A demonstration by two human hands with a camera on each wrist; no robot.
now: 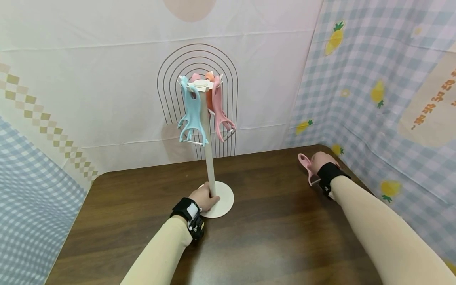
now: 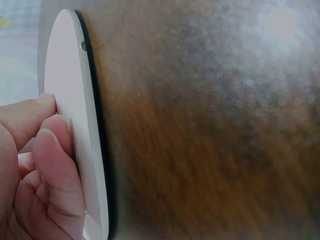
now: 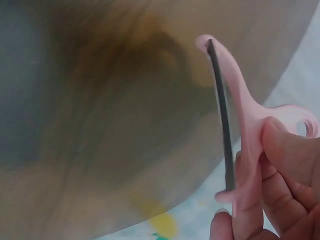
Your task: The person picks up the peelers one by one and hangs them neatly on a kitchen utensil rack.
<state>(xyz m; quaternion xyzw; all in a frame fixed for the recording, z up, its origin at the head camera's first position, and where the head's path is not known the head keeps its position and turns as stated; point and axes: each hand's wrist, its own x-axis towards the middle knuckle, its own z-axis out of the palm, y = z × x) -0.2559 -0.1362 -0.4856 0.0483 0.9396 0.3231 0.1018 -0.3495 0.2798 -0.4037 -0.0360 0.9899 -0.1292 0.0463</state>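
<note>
Low on the pole of a white rack (image 1: 210, 168), my left hand (image 1: 204, 198) grips it just above the round base (image 1: 225, 202). In the left wrist view, curled fingers (image 2: 57, 175) lie close over the white base. Over at the far right corner of the table, my right hand (image 1: 322, 160) holds a pink peeler (image 1: 305, 162). The right wrist view shows thumb and fingers pinching the peeler's handle (image 3: 257, 122), its metal blade facing away from the palm. From the rack's top hang light blue peelers (image 1: 192, 107), pink peelers (image 1: 217, 97) and an orange one (image 1: 209, 99).
The rack stands on a dark wooden table (image 1: 270, 221) with rounded corners. Behind it hangs a white cloth (image 1: 117, 91) with arch lines. Blue checked cloth (image 1: 356, 83) with pineapple prints borders the right side, close to my right hand. More checked cloth (image 1: 32, 206) is at left.
</note>
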